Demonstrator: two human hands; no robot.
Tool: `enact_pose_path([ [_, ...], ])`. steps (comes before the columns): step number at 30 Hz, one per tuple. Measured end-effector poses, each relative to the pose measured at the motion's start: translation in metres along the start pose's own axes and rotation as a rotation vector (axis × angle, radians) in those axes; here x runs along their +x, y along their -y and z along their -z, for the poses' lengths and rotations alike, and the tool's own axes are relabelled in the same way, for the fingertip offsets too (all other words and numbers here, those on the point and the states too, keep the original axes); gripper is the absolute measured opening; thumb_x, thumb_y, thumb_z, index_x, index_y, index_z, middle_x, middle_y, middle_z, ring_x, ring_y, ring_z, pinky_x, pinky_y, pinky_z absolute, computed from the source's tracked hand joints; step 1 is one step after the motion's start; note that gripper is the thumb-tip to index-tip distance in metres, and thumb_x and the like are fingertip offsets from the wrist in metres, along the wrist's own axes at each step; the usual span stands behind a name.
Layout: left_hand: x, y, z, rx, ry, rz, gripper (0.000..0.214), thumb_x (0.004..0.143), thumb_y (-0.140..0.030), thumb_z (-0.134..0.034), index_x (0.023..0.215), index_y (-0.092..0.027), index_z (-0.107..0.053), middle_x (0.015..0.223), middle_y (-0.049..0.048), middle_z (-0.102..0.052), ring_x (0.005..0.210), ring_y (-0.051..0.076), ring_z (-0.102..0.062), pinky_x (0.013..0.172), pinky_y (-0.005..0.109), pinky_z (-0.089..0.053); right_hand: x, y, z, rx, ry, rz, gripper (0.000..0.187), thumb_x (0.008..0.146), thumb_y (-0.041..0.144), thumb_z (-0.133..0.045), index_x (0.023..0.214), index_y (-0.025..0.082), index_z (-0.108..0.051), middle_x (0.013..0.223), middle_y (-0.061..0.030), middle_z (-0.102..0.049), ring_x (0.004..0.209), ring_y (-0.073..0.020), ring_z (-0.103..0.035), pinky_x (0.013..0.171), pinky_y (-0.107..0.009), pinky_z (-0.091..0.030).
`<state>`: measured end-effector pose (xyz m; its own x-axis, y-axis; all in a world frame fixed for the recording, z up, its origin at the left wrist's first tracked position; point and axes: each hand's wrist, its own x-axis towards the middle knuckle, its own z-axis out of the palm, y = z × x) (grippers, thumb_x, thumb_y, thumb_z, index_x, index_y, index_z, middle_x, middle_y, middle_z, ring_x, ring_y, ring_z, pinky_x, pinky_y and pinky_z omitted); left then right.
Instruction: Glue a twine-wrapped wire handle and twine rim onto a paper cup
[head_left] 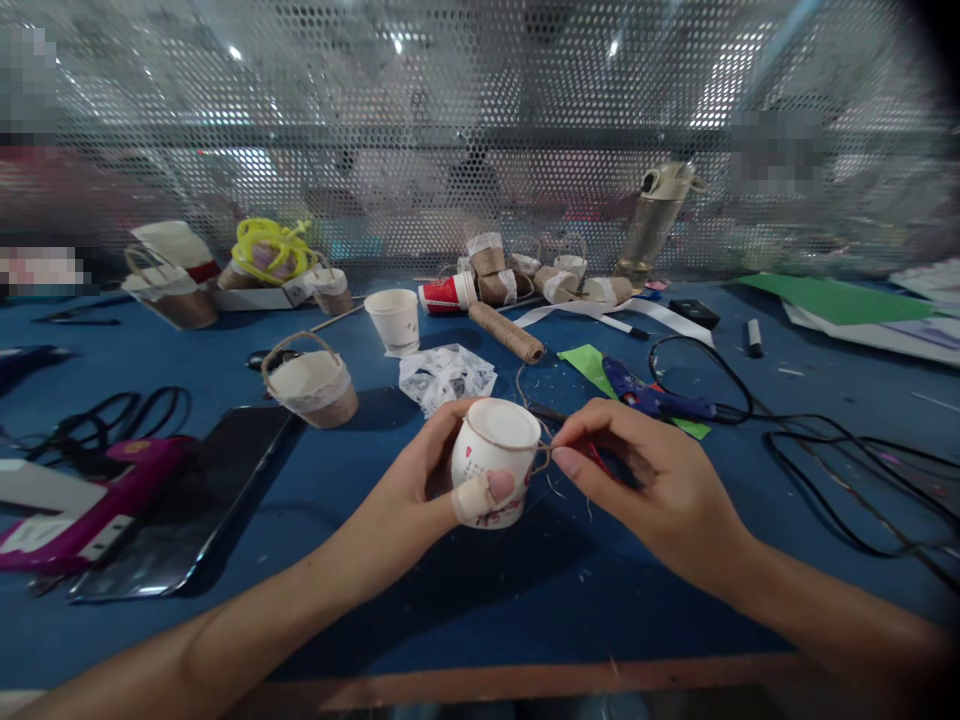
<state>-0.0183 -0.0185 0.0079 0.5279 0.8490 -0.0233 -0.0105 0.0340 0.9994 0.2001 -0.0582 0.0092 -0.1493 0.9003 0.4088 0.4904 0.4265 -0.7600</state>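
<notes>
My left hand (442, 470) is wrapped round a white paper cup (491, 475) with printed red and pink marks, its flat white end facing up. A bandage covers the left thumb, which presses on the cup's side. Brown twine (487, 440) circles the cup near its upper edge. At the cup's right side, my right hand (637, 470) pinches the twine between thumb and forefinger. Strands run up from there towards a twine spool (506, 333). Something red and dark, partly hidden, lies behind the right fingers.
Twine-covered baskets (319, 390) and a white cup (394, 322) stand further back. Crumpled white plastic (446, 375) sits behind my left hand. On the right are a blue glue gun (652, 395) and black cables (825, 500); at left, a phone (202, 500) and a magenta tool (112, 510).
</notes>
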Motion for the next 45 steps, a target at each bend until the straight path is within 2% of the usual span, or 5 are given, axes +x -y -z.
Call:
enact_pose_path([
  [7, -0.0011, -0.001, 0.0001, -0.004, 0.024, 0.023, 0.05, 0.083, -0.032, -0.075, 0.126, -0.025, -0.052, 0.119, 0.0046, -0.062, 0.111, 0.024, -0.058, 0.093, 0.031, -0.05, 0.0008, 0.0003, 0.002, 0.102, 0.035, -0.031, 0.005, 0.094, 0.026, -0.06, 0.089, 0.024, -0.061, 0.078, 0.0027, -0.061, 0.069, -0.0118, -0.059, 0.061, -0.022, -0.046],
  [19, -0.0025, -0.0079, -0.0034, 0.033, 0.055, 0.028, 0.045, 0.081, -0.036, -0.076, 0.119, -0.024, -0.056, 0.113, 0.0054, -0.062, 0.104, 0.024, -0.059, 0.089, 0.032, -0.051, 0.0022, -0.0022, 0.0008, 0.208, 0.072, -0.109, 0.011, 0.094, 0.03, -0.06, 0.086, 0.022, -0.061, 0.076, 0.0015, -0.062, 0.068, -0.0127, -0.059, 0.058, -0.022, -0.046],
  [33, -0.0025, -0.0061, -0.0019, -0.015, 0.1, 0.038, 0.042, 0.083, -0.034, -0.076, 0.119, -0.026, -0.056, 0.111, 0.0029, -0.06, 0.1, 0.02, -0.056, 0.086, 0.028, -0.051, 0.001, -0.0049, -0.0006, 0.224, 0.091, -0.115, 0.012, 0.095, 0.032, -0.059, 0.088, 0.022, -0.061, 0.08, 0.0015, -0.061, 0.072, -0.0126, -0.059, 0.062, -0.023, -0.045],
  [45, -0.0021, -0.0033, 0.0007, -0.099, 0.156, 0.079, 0.042, 0.084, -0.032, -0.076, 0.121, -0.028, -0.056, 0.11, -0.0006, -0.061, 0.102, 0.017, -0.057, 0.087, 0.023, -0.05, 0.0013, -0.0027, 0.0001, 0.225, 0.104, -0.147, 0.012, 0.096, 0.032, -0.06, 0.088, 0.023, -0.06, 0.079, 0.0044, -0.058, 0.072, -0.0089, -0.056, 0.063, -0.02, -0.042],
])
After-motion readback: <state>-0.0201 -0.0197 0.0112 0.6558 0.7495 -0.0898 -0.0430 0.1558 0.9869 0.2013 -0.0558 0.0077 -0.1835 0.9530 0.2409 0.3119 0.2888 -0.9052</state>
